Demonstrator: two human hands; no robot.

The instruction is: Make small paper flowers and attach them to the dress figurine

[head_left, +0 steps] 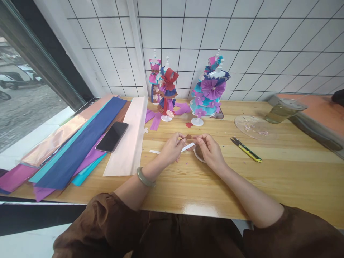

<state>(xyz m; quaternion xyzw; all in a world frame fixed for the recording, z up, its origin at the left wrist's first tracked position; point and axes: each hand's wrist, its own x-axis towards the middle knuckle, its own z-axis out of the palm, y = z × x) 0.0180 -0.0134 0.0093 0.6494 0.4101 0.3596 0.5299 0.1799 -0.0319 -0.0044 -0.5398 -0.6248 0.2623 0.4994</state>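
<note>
My left hand (172, 147), a pale bangle on its wrist, is closed in a pinch on a small brown paper piece (189, 137). My right hand (211, 151) meets it from the other side, thumb and fingertips pinched at the piece's right edge. Just below the fingertips a narrow white strip (187, 147) slants between the hands; whether the fingers also grip it I cannot tell. Partly covered by my right hand is a round, white-rimmed dish (199, 154) with a brown inside. Another bit of white strip (154, 152) shows left of my left hand.
Folded coloured paper (80, 143) and a phone (112, 137) lie at the left. Decorated dress-form figures (169, 86) stand by the tiled wall, near a red paper flower (189, 125). Yellow-black snips (245, 149), a clear plate (255, 128) and a tilted-looking cup (285, 110) are at the right.
</note>
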